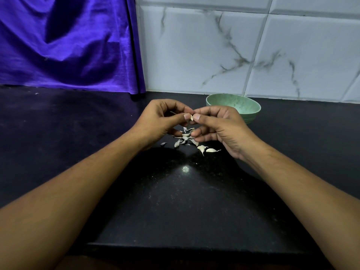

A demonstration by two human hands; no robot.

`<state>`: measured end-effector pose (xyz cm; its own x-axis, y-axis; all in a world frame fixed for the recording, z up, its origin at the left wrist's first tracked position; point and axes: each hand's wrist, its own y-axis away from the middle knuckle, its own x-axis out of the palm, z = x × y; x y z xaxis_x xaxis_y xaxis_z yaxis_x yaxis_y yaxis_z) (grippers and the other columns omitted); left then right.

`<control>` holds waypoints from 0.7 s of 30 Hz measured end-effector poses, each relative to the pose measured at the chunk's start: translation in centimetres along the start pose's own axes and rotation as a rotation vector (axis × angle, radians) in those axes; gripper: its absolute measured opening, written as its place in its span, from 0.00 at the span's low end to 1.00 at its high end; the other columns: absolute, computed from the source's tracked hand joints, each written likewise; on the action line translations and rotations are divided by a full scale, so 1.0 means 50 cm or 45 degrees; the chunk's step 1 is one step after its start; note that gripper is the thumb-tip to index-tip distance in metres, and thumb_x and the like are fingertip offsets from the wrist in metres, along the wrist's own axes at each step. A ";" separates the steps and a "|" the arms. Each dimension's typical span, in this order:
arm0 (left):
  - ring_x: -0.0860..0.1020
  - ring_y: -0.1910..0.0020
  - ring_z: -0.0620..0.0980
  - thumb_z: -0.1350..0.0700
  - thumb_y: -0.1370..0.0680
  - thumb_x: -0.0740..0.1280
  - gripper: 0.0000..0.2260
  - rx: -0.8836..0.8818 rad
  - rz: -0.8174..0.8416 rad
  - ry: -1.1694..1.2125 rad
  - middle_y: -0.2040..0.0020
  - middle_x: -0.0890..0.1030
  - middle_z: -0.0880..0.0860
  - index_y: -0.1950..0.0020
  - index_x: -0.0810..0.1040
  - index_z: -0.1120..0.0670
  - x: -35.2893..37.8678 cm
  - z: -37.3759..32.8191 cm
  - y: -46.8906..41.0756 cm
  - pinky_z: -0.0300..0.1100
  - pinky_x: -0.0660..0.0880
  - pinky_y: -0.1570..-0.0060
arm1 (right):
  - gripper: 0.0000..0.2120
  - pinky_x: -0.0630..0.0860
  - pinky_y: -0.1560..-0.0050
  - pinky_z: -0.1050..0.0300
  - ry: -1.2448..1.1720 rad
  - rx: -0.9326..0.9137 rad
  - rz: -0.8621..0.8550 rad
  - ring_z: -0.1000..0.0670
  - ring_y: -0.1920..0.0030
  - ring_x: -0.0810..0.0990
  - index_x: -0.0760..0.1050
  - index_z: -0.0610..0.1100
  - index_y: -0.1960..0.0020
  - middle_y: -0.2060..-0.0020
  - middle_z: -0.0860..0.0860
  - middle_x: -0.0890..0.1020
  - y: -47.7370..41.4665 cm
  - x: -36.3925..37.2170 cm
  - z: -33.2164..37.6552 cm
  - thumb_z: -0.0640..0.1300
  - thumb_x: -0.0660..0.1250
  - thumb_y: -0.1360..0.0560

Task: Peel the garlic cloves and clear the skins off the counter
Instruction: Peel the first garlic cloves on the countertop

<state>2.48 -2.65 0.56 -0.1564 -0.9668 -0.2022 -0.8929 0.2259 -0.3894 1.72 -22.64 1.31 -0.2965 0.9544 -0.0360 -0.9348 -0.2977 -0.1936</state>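
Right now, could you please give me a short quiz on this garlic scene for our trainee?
1. True or false: the left hand and right hand both pinch one clove.
2. The bowl stands: A) left of both hands; B) behind the right hand; C) nearer than both hands.
3. Fill in: peeled-off ___ litter the counter below the hands.
Key: 1 true; 2 B; 3 skins.

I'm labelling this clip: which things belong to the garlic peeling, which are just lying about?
Job: garlic clove, pinched by left hand and right hand; skins and loose cloves on the counter; probably the green bowl.
Lying about: purple cloth, marbled wall tiles.
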 end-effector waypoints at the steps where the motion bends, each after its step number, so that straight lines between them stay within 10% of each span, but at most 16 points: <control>1: 0.82 0.55 0.52 0.63 0.21 0.72 0.05 0.008 0.006 -0.017 0.54 0.85 0.62 0.45 0.84 0.61 0.000 0.000 0.000 0.49 0.84 0.59 | 0.08 0.85 0.59 0.50 0.004 0.012 0.005 0.48 0.65 0.86 0.82 0.36 0.44 0.53 0.40 0.87 0.000 -0.001 0.001 0.38 0.71 0.21; 21: 0.86 0.55 0.58 0.57 0.22 0.75 0.04 0.114 -0.031 -0.359 0.59 0.87 0.54 0.49 0.87 0.52 -0.006 0.002 -0.004 0.56 0.85 0.56 | 0.03 0.85 0.60 0.52 0.115 0.013 -0.032 0.48 0.65 0.87 0.83 0.38 0.52 0.61 0.41 0.87 0.002 0.000 0.003 0.35 0.75 0.25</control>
<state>2.73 -2.40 0.61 -0.0011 -0.9035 -0.4285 -0.8522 0.2250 -0.4723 1.58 -22.68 1.43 -0.2543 0.9597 -0.1196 -0.9439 -0.2733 -0.1855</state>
